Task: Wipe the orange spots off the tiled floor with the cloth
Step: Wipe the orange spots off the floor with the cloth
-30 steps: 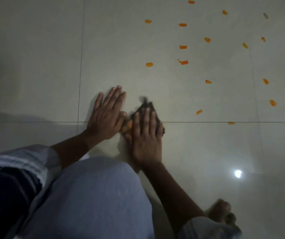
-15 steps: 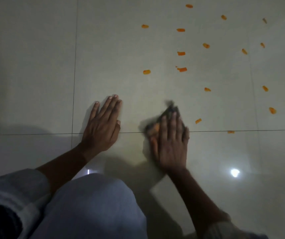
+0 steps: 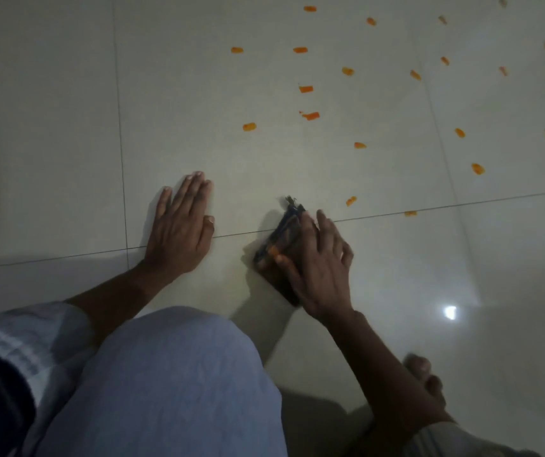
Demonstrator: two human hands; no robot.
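Currently: right hand (image 3: 317, 268) presses cloth (image 3: 281, 239) on floor (image 3: 396, 258), wiping; left hand (image 3: 178, 225) flat, empty (bracing); next, nearest orange spot (image 3: 351, 201)

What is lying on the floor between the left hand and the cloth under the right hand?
Nothing: in the head view, only bare tile with a grout line lies between the left hand and the cloth gripped by the right hand.
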